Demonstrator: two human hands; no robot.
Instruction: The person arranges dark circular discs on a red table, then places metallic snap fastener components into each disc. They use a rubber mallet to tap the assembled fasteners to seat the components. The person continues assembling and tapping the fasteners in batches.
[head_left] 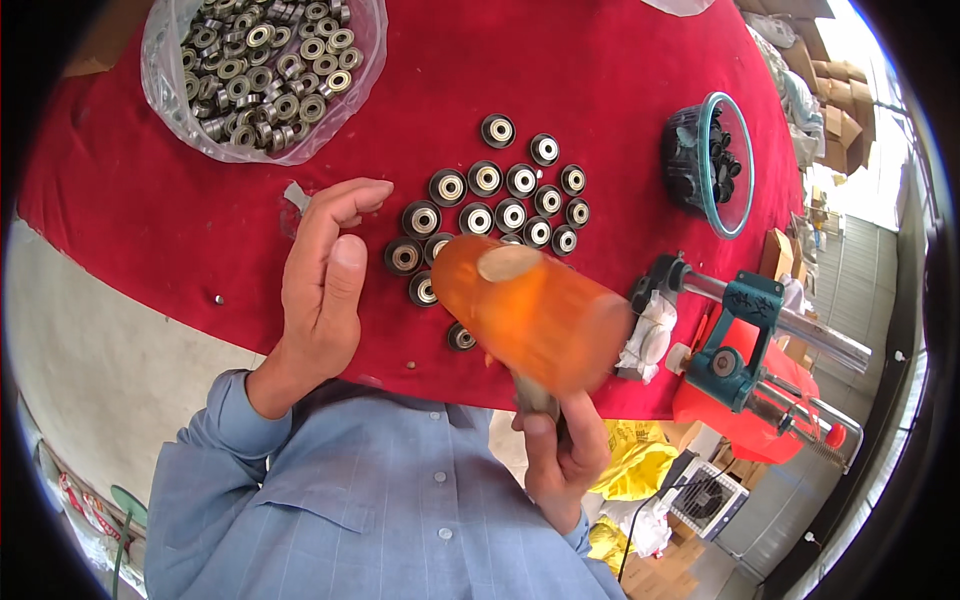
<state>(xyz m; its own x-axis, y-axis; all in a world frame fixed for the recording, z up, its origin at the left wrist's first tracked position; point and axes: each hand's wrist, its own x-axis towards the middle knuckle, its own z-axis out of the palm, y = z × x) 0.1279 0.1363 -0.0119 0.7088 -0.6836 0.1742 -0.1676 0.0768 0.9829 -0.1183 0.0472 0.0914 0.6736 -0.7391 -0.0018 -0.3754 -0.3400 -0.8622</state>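
Observation:
In my right hand [568,455] is the handle of a mallet with a thick, translucent orange head [530,310]. The head hangs over the near side of a group of black-rimmed rollers with metal bearings [480,218], hiding some of them; motion blurs its right end. My left hand [325,290] is held left of the rollers, fingers stretched and slightly curled, thumb apart, with nothing in it. The rollers lie flat on the red cloth [600,60], and one roller [462,337] sits apart, near the mallet.
At the upper left a clear plastic bag [160,110] holds many loose metal bearings. A clear tub [745,205] with black parts stands at the right. A green hand press [735,340] lies by the right table edge, beside a white wrapped bundle [650,335]. Cartons [840,130] lie beyond.

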